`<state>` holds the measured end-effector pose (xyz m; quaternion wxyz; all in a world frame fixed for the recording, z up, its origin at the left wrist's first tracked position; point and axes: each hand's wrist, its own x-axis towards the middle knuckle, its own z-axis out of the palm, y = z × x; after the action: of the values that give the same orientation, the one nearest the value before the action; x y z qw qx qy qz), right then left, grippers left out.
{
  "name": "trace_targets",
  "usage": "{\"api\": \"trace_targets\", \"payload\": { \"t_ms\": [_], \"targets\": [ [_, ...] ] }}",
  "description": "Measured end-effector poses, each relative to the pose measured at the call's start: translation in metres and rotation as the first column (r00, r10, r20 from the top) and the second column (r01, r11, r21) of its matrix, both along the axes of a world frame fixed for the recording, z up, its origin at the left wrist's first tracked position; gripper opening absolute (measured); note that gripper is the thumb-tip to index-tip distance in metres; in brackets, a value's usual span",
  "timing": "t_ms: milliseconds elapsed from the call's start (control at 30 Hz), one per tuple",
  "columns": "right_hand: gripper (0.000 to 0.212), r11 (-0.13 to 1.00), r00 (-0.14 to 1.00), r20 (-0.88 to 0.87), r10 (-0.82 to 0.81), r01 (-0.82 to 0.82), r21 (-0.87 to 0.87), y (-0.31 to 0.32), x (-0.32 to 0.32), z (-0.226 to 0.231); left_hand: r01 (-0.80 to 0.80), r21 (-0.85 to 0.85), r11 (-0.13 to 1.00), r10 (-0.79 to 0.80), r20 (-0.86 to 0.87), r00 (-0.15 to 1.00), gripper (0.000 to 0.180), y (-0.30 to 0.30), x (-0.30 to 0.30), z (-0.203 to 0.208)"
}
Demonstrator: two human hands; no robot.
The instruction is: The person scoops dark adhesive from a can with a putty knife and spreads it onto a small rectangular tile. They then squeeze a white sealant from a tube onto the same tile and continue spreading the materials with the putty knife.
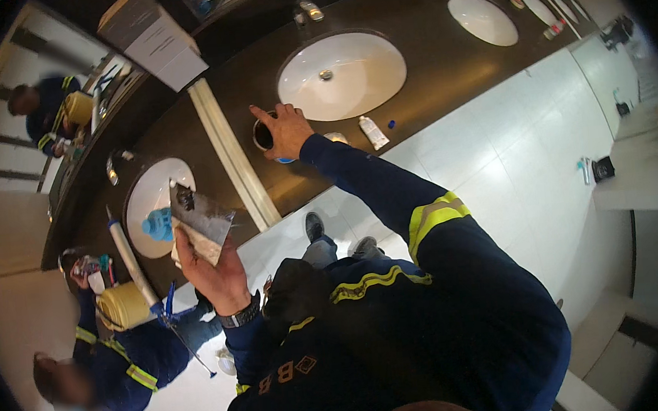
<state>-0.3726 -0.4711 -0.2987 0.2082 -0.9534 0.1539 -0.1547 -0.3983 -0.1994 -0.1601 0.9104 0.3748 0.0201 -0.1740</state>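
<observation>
My left hand (215,275) grips a flat grey plate (204,215) by its pale lower part, above the counter's front edge. A lump of dark paste (185,197) sits on the plate's upper end. To the right, my right hand (291,133) has its fingers curled round the rim of a small round tub (263,136) with a dark inside. The tub is on the dark counter, left of the middle sink (342,77); part of it is hidden by the hand. Beside my right wrist lies a white tube (373,132), with a small blue cap (391,124) apart from it.
A pale strip (234,155) crosses the dark counter between two sinks. The left sink (142,239) holds a light-blue item (158,224). A caulking gun (134,259) and a yellow bucket (124,305) are near a co-worker (137,367) on the left. A tall box (152,38) stands at the back.
</observation>
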Motion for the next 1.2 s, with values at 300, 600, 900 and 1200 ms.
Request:
{"api": "trace_targets", "payload": {
  "t_ms": [300, 600, 900, 1200],
  "targets": [
    [0.108, 0.923, 0.911, 0.165, -0.379, 0.384, -0.002, -0.150, -0.111, 0.057, 0.014, 0.037, 0.999, -0.014, 0.001, 1.000, 0.035, -0.005, 0.006, 0.001],
    [0.102, 0.752, 0.751, -0.053, -0.658, 0.652, -0.092, -0.225, -0.193, 0.001, 0.127, 0.069, 0.989, -0.127, -0.009, 0.992, 0.036, -0.037, -0.005, 0.001],
    [0.103, 0.730, 0.735, 0.041, -0.677, 0.677, -0.097, -0.219, -0.205, 0.000, 0.203, -0.002, 0.979, -0.203, -0.002, 0.979, 0.037, -0.058, -0.031, 0.010],
    [0.036, -0.058, 0.928, 0.344, -0.145, -0.355, 0.933, 0.032, -0.190, 0.089, 0.229, -0.084, 0.970, -0.218, 0.119, 0.969, 0.040, -0.081, -0.058, 0.019]
  ]
}}
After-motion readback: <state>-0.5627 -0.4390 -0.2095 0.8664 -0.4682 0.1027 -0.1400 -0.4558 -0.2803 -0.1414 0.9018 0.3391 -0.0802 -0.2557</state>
